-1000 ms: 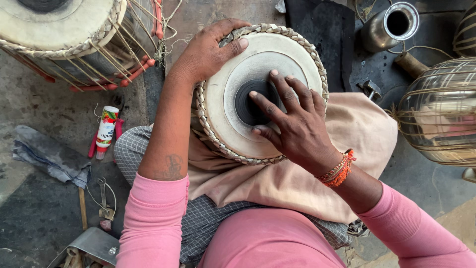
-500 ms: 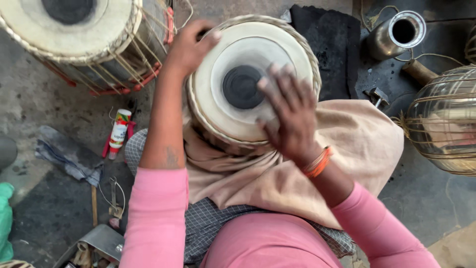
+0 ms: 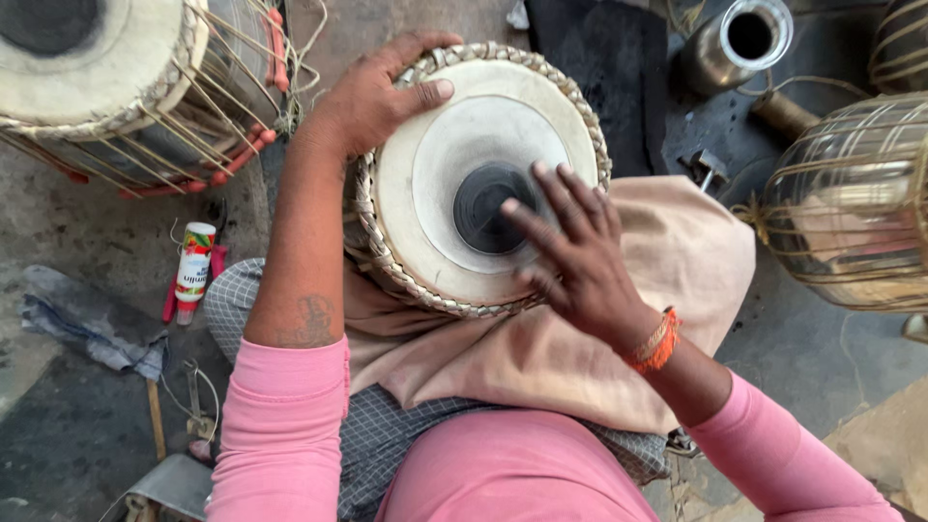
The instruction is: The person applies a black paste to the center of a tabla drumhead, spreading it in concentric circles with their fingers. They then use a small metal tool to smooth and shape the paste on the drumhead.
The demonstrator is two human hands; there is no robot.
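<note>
A small drum (image 3: pixel 478 179) rests tilted on a tan cloth (image 3: pixel 580 348) across the person's lap, near the middle of the view, its pale skin with a black round patch (image 3: pixel 483 208) facing up. The left hand (image 3: pixel 372 97) sits at about 10 o'clock on the drum, palm wrapped over the braided rim, thumb lying flat on the skin and the fingers curled over the far edge, gripping the drum. The right hand (image 3: pixel 575 256) comes in from 5 o'clock, loose and spread, holding nothing; its fingertips (image 3: pixel 512 208) lie on the black patch, though whether they press or merely brush it cannot be told. An orange thread band (image 3: pixel 657 340) circles that wrist. At 10 o'clock from the drum, well apart on the floor, stands a larger drum (image 3: pixel 126 87) laced with cord and red pegs. At 9 o'clock lie a small white bottle (image 3: pixel 193 271) and, beyond it, a grey rag (image 3: pixel 92 324). At 1 o'clock stands a metal cup (image 3: pixel 735 43), and at 3 o'clock a shiny metal drum shell (image 3: pixel 851 203) wrapped in cord. A black mat (image 3: pixel 599 77) lies behind the small drum at 12 o'clock. Nothing lies between the hands and the skin.
</note>
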